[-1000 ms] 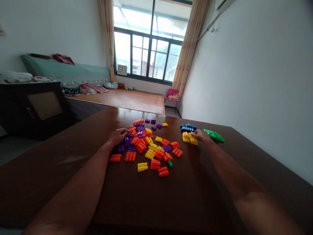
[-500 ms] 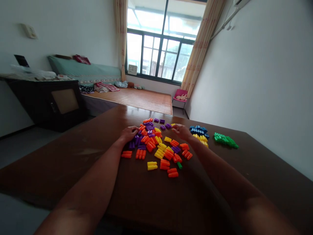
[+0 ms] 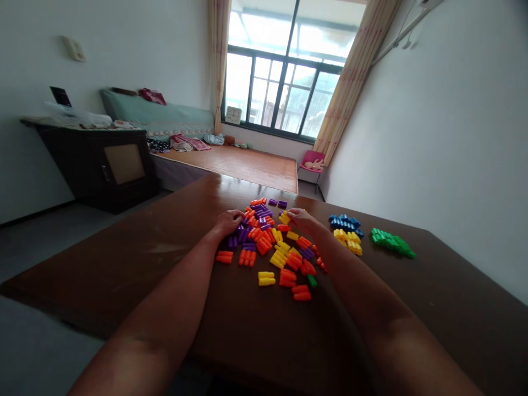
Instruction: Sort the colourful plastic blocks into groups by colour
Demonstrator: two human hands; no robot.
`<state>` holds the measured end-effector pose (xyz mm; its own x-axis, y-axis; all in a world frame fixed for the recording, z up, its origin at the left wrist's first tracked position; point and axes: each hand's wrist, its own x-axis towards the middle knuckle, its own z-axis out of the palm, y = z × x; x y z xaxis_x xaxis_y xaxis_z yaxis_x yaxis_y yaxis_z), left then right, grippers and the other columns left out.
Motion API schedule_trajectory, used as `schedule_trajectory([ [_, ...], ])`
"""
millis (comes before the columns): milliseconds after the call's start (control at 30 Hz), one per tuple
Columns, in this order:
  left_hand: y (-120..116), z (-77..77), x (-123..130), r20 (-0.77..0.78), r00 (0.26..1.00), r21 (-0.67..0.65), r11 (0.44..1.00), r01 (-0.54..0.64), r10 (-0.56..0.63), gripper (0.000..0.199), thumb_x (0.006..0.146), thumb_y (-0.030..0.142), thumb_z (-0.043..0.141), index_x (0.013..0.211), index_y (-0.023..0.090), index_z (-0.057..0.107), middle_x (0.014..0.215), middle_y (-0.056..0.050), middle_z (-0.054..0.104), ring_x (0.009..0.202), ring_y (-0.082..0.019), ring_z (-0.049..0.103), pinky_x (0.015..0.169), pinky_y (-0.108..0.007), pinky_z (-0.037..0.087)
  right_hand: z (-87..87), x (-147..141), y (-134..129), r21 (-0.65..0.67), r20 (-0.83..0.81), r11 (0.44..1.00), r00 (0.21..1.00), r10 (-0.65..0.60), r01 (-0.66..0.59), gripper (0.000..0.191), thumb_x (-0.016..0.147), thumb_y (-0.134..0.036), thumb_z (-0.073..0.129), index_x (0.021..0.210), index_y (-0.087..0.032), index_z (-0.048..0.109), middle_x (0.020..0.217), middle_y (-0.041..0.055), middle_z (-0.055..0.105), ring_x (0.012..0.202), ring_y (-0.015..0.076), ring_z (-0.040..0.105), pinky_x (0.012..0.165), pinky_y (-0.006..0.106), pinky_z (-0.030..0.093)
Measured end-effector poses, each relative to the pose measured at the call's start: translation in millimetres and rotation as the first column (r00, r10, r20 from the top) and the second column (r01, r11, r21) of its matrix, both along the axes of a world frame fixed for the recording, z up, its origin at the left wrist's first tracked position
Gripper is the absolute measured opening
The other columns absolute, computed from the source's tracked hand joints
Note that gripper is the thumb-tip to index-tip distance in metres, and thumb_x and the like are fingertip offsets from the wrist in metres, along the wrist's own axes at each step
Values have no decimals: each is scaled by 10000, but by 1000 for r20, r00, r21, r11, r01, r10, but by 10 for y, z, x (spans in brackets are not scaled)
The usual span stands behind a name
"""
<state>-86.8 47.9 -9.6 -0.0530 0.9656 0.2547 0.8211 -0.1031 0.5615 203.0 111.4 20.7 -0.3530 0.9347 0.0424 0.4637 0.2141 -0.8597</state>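
Toward the far middle of the dark wooden desk [image 3: 124,264], your left hand [image 3: 229,221] rests with its fingers curled down onto the left side of a loose pile of mixed blocks [image 3: 272,242], touching the purple pieces [image 3: 241,235] there; whether your grip has actually closed on one of them cannot be told from this angle. Just nearer to you than that hand lie a few orange blocks [image 3: 246,257] flat on the desk, and nearer still a pair of yellow blocks [image 3: 266,278] and two more orange ones beside a single small green block [image 3: 312,281]. Your right hand [image 3: 301,218] sits at the far side of the same pile, fingers bent over a yellow block [image 3: 284,218], touching or pinching it; the grip looks partly closed, but it is too small to say for certain that the block is held. Farther right, well apart from the pile, you have three sorted groups toward the desk's right edge: a blue cluster [image 3: 345,223], a yellow cluster [image 3: 348,240] touching its near side, and a green cluster [image 3: 391,242] just beyond them to the right. Both of your forearms stretch across the near edge of the desk toward the pile.
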Motion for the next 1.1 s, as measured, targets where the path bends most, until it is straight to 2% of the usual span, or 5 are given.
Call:
schedule_trajectory([
  [133, 28, -33, -9, 7, 1000, 12, 1000, 13, -14, 294, 827, 356, 522, 1009, 257, 730, 1013, -11, 732, 910, -194, 658, 764, -247, 474, 122, 551, -135, -33, -219, 999, 975, -44, 38, 375, 751, -503, 649, 919, -169, 658, 886, 56, 688, 771, 148, 629, 701, 251, 524],
  [233, 42, -42, -20, 12, 999, 20, 999, 31, -31, 304, 818, 364, 519, 1010, 252, 727, 1000, -12, 733, 907, -198, 657, 778, -254, 477, 178, 1293, -253, 63, -281, 958, 926, -252, 280, 405, 762, -511, 622, 1005, -189, 641, 995, 66, 693, 845, 169, 651, 733, 263, 540],
  [467, 119, -72, -82, 7, 1000, 6, 1000, 17, -17, 294, 790, 377, 528, 987, 278, 722, 979, 8, 739, 914, -205, 658, 803, -258, 483, -295, 2857, -629, 92, -246, 595, 597, -763, 798, 304, 757, -422, 617, 895, -152, 645, 867, 118, 706, 719, 204, 671, 622, 287, 554],
  [767, 134, -114, -146, -3, 998, 22, 998, 64, -64, 354, 807, 439, 484, 1022, 260, 701, 1028, -8, 729, 943, -203, 656, 815, -256, 486, -372, 2703, -576, 412, 217, 510, 462, -860, 756, 188, 773, -332, 592, 826, -180, 689, 821, 95, 723, 773, 220, 671, 677, 275, 485],
  [1100, 127, -82, -131, 11, 998, 4, 998, 64, -64, 347, 798, 437, 495, 1014, 265, 706, 1015, 0, 734, 932, -201, 665, 842, -249, 489, -418, 2610, -544, 451, 364, 675, 570, -736, 584, 282, 854, -325, 511, 1042, -191, 674, 1013, 89, 718, 913, 206, 664, 765, 267, 467],
])
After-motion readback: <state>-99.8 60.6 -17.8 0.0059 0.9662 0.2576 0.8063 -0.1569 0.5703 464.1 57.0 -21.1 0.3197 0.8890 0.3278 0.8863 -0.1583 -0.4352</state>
